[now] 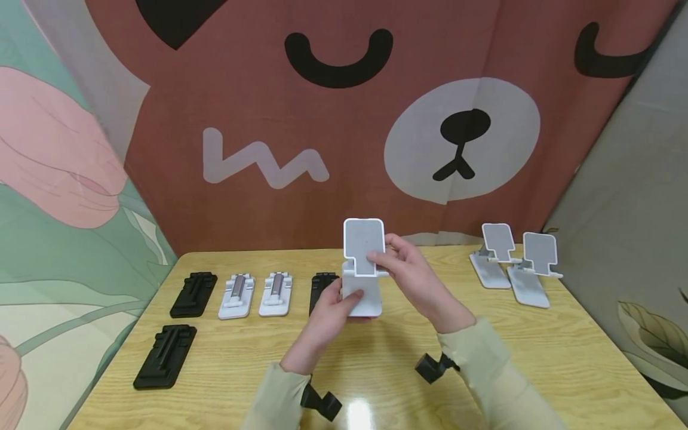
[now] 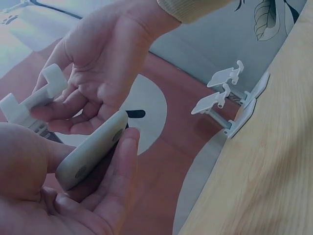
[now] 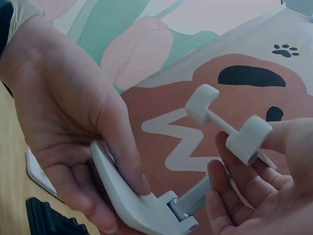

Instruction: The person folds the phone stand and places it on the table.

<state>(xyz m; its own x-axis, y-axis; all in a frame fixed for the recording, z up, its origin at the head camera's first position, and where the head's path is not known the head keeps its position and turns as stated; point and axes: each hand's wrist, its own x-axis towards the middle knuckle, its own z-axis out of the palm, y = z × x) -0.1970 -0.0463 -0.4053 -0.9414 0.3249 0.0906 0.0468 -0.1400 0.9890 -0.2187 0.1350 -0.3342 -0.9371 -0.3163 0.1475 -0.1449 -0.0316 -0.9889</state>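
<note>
A white phone stand [image 1: 362,236] with a grey pad on its plate is held unfolded above the table, upright before me. My left hand [image 1: 329,313] grips its base, thumb on the front face and fingers behind. At the upper plate, my right hand [image 1: 416,280] pinches the side edge between thumb and fingers. In the right wrist view the stand's post [image 3: 193,196] shows between base and plate, and its two lower hooks [image 3: 249,139] point outward. A black folded phone stand [image 1: 321,283] lies partly hidden behind my left hand.
Two white folded stands [image 1: 237,297] [image 1: 276,294] and two black folded ones [image 1: 193,294] [image 1: 165,357] lie on the wooden table's left side. Two unfolded white stands [image 1: 497,242] [image 1: 540,251] stand close together at the back right. A patterned cloth [image 1: 258,221] hangs behind the table.
</note>
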